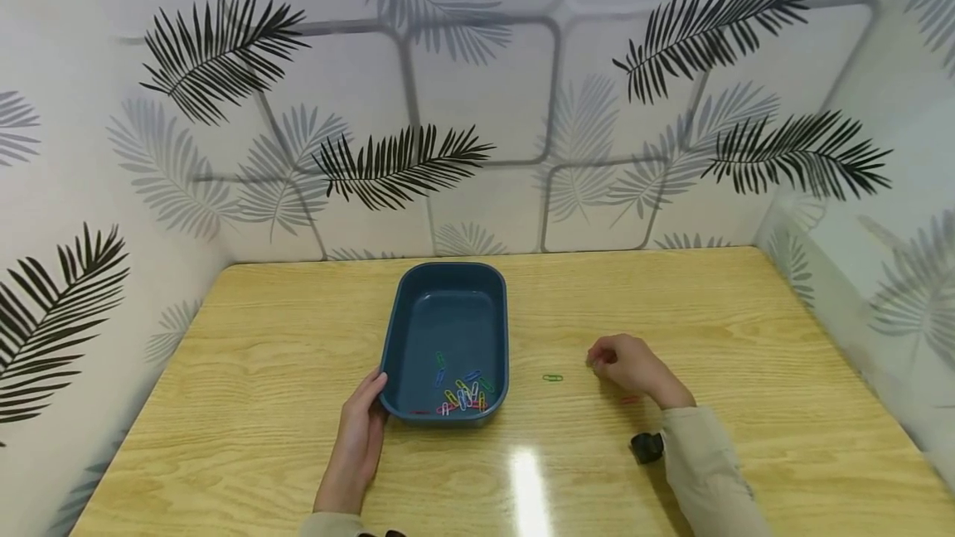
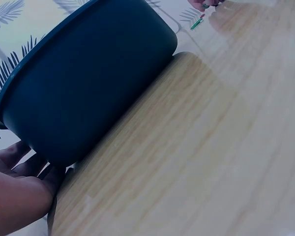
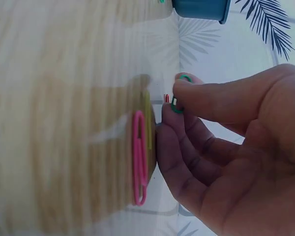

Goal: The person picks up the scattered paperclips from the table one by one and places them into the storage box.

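Observation:
A dark blue plastic tray [image 1: 445,336] stands on the table with several colourful paper clips [image 1: 462,396] at its near end. My left hand [image 1: 360,425] holds the tray's near left corner, thumb at the rim and fingers against the outer wall. Right of the tray, my right hand [image 1: 634,367] pinches a green paper clip [image 3: 175,104] between thumb and fingertip, low over the table. Beside that hand a pink paper clip [image 3: 139,157] and a yellow paper clip [image 3: 148,120] lie on the wood. Another green paper clip [image 1: 552,378] lies between tray and right hand.
The light wooden table [image 1: 298,313] ends at a wall [image 1: 485,106] with a leaf pattern, which also closes in both sides. A black device [image 1: 646,447] sits at the right wrist by the sleeve [image 1: 705,462].

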The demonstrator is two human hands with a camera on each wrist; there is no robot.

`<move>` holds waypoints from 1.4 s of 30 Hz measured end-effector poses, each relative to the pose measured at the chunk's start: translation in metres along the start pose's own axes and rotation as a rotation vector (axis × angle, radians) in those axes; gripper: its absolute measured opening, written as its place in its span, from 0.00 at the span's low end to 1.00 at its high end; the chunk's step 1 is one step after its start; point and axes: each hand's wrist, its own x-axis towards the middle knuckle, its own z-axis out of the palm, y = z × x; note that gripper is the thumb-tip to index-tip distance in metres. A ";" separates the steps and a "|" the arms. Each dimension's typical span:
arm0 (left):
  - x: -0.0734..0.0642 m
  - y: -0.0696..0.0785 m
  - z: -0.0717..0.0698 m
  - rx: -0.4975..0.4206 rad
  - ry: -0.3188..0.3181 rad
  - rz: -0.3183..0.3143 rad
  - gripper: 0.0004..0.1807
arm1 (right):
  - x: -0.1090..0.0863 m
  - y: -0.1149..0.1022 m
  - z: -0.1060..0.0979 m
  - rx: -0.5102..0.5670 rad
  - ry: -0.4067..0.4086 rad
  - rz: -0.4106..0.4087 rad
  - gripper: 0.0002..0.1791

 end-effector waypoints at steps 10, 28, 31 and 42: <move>0.001 -0.001 0.003 0.006 -0.010 -0.004 0.32 | -0.002 0.003 -0.002 0.020 0.053 0.080 0.02; 0.002 -0.001 0.005 -0.010 -0.007 -0.005 0.30 | -0.003 -0.002 -0.009 0.105 0.186 0.089 0.08; 0.001 -0.001 0.005 -0.009 -0.003 -0.006 0.30 | -0.003 -0.009 -0.011 0.140 0.207 0.088 0.10; -0.001 0.000 0.003 -0.012 0.001 -0.006 0.31 | -0.001 -0.040 -0.005 0.359 0.208 0.089 0.09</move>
